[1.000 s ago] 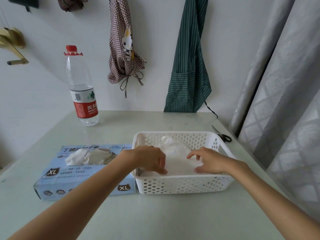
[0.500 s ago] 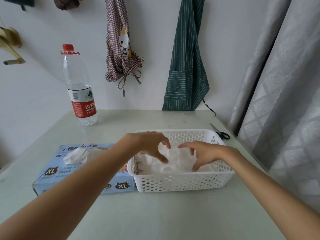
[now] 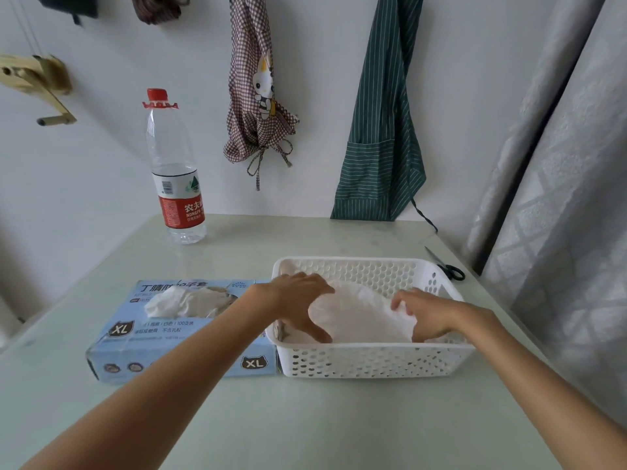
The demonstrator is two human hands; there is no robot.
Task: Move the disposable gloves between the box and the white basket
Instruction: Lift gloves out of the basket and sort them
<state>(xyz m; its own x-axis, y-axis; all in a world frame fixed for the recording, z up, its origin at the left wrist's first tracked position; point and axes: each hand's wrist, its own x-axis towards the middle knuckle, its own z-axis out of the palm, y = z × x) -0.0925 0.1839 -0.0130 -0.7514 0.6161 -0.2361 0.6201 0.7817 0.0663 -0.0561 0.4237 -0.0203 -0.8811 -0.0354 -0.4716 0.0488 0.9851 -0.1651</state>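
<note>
Gloves (image 3: 363, 313): white disposable bunch sits inside white basket (image 3: 373, 364), approx centre of bench (image 3: 305, 418). L hand (image 3: 298, 300) is over basket's left end, fingers and thumb curled round left edge of bunch, grip closed on gloves. R hand (image 3: 427, 313) is at right edge of same bunch, fingertips curled into the material, grip likewise closed on gloves. Glove box (image 3: 176, 337): pale blue, marked XL, lies flat w/ its right end touching basket's left wall; more white gloves (image 3: 173, 300) stick out of its top opening. Water bottle (image 3: 176, 171), red cap and label, stands upright near back of bench, well apart from box. Scissors (image 3: 446, 266) lie just behind basket's right rear corner. Checked apron (image 3: 258, 96) and green striped apron (image 3: 383, 130) hang on wall; grey curtain (image 3: 559, 198) at right.
</note>
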